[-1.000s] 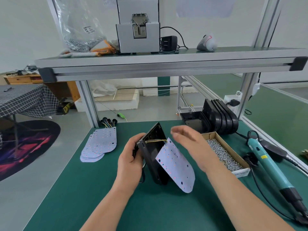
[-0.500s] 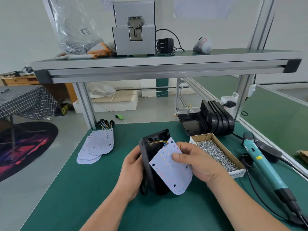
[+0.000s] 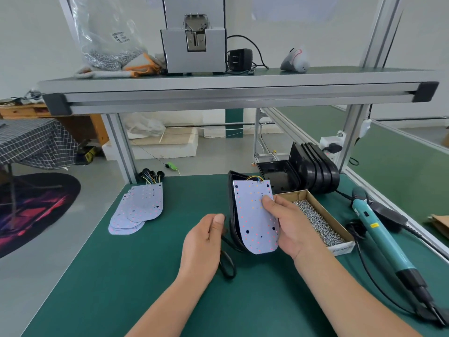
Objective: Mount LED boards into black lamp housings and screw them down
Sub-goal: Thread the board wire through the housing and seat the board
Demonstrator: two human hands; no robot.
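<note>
While the left hand (image 3: 206, 239) grips the black lamp housing (image 3: 232, 207) and the right hand (image 3: 291, 224) pinches the LED board (image 3: 250, 215), the board should seat flat, wires tucked.

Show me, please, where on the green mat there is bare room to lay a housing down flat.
Bare mat lies between the stack of LED boards and the left hand, and along the near edge. The right side is crowded: screw box, electric screwdriver, stacked housings.

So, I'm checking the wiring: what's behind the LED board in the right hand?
The black housing, its left wall showing, and coloured wires at the top. The LED board hides the housing's inside.
</note>
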